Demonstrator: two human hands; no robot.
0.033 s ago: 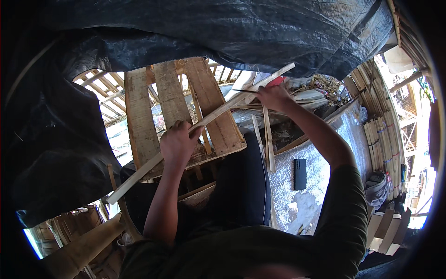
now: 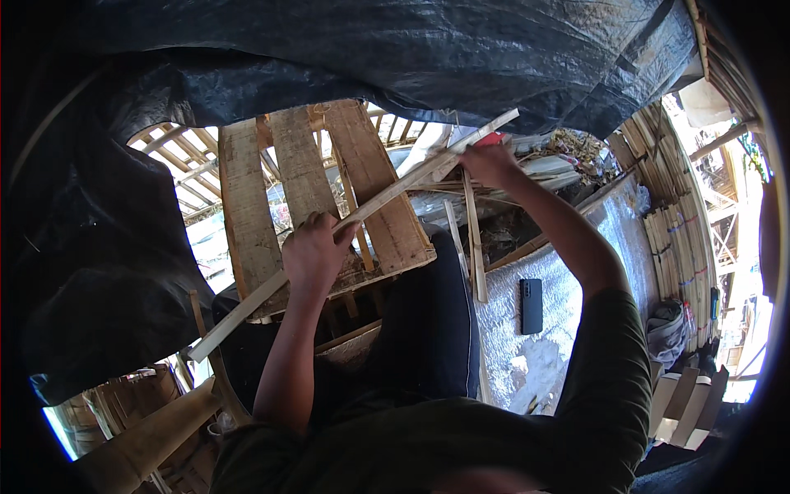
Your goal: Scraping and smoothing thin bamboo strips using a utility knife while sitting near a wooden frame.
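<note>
A wooden strip (image 2: 387, 196) is held across a slatted tabletop (image 2: 303, 156).
It is grasped by the left hand (image 2: 314, 253); near its upper end, the right hand's (image 2: 491, 166) grip cannot be told; farther right, a phone (image 2: 532, 306) is laid on silvery sheeting (image 2: 500, 329).
</note>
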